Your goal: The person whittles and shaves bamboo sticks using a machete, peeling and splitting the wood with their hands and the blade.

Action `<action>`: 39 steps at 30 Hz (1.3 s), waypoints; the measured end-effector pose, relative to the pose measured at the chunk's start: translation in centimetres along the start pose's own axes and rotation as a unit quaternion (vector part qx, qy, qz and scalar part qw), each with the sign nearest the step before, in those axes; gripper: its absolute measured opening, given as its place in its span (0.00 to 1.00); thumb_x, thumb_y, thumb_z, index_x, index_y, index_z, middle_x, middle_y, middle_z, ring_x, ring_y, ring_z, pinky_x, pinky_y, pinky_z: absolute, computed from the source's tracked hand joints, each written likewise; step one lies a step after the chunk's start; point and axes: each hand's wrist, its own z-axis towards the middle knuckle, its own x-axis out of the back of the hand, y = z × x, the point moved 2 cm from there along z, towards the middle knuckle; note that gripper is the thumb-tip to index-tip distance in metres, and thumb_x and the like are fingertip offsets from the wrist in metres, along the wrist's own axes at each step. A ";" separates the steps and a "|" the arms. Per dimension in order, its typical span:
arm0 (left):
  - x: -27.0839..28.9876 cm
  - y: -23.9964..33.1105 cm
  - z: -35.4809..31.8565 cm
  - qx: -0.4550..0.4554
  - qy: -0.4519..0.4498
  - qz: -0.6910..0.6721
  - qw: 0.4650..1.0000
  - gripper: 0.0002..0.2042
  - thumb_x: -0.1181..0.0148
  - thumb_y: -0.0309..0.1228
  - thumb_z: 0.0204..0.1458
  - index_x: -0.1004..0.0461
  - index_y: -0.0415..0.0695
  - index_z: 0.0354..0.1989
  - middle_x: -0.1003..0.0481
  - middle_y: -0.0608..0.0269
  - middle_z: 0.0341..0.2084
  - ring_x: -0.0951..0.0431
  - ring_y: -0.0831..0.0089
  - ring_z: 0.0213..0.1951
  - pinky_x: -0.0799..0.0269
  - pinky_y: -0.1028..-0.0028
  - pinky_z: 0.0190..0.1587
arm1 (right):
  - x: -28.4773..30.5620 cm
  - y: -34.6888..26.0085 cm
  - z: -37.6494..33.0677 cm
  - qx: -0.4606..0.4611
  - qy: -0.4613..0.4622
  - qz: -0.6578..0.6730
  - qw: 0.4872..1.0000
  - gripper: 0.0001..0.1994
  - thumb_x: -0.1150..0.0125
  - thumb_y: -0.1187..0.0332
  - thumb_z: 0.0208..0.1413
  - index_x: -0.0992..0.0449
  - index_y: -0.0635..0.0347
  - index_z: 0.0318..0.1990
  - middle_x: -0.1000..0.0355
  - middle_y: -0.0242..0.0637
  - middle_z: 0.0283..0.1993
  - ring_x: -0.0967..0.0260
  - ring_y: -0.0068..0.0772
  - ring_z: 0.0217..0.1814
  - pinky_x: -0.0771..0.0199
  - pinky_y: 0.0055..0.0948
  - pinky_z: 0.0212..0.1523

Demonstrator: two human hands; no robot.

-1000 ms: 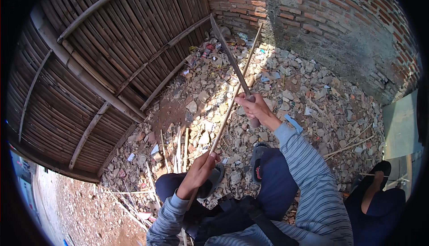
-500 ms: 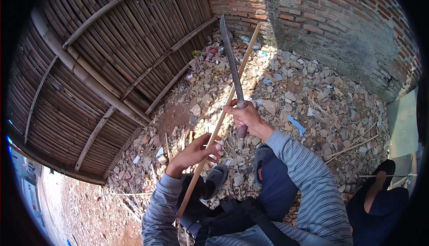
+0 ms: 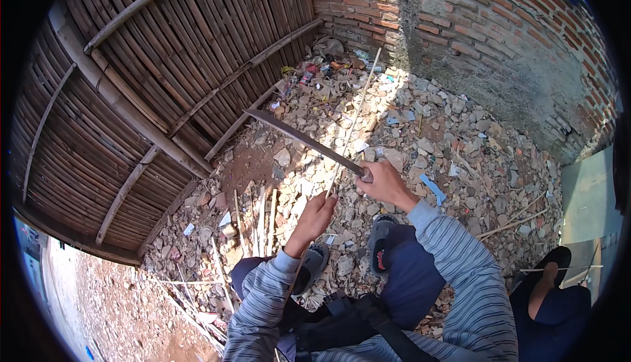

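The long knife pointed up toward the brick wall before. Now the right hand has swung it down, so the blade points left toward the bamboo fence. The left hand has slid higher up the thin stick.

The left hand reaches forward with fingers loosely curled, while the right hand is clenched in a fist; both striped-sleeved forearms are raised.

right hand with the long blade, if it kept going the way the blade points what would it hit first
The right hand holds the long blade, which points up-left. Going on that way, it would probably meet the bamboo fence first, near the low slanted rail. Depth is unclear: the tip may pass above the rubble.
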 end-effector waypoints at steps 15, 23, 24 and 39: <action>0.8 -1.1 -1.4 -0.043 0.113 0.098 0.988 0.09 0.38 0.25 0.58 0.32 0.33 0.38 0.34 0.54 0.17 0.32 0.64 0.20 0.36 0.60 0.26 | -6.0 -4.3 -0.2 0.125 -0.072 -0.112 0.983 0.09 0.29 0.61 0.48 0.19 0.55 0.32 0.24 0.47 0.22 0.21 0.55 0.27 0.22 0.50 0.30; 0.6 -1.2 -1.4 -0.070 0.144 0.106 0.981 0.08 0.40 0.24 0.59 0.34 0.36 0.34 0.35 0.53 0.16 0.33 0.62 0.18 0.37 0.60 0.24 | -6.4 -3.3 0.5 0.076 -0.061 -0.087 0.991 0.09 0.33 0.62 0.50 0.21 0.59 0.29 0.25 0.50 0.21 0.22 0.56 0.25 0.23 0.50 0.29; 0.7 -0.9 -1.5 -0.072 0.141 0.104 0.982 0.08 0.40 0.24 0.59 0.34 0.36 0.34 0.35 0.53 0.16 0.33 0.62 0.18 0.37 0.60 0.24 | -6.4 -3.5 0.4 0.085 -0.053 -0.089 0.991 0.09 0.34 0.62 0.50 0.21 0.59 0.29 0.25 0.50 0.20 0.22 0.56 0.24 0.23 0.51 0.29; 1.2 0.0 -1.8 -0.065 0.142 0.118 0.981 0.09 0.41 0.23 0.57 0.34 0.32 0.29 0.31 0.38 0.17 0.26 0.40 0.22 0.33 0.52 0.27 | -6.0 -3.6 0.7 0.078 -0.029 -0.105 0.991 0.09 0.34 0.63 0.49 0.20 0.59 0.32 0.25 0.50 0.20 0.22 0.58 0.25 0.22 0.52 0.30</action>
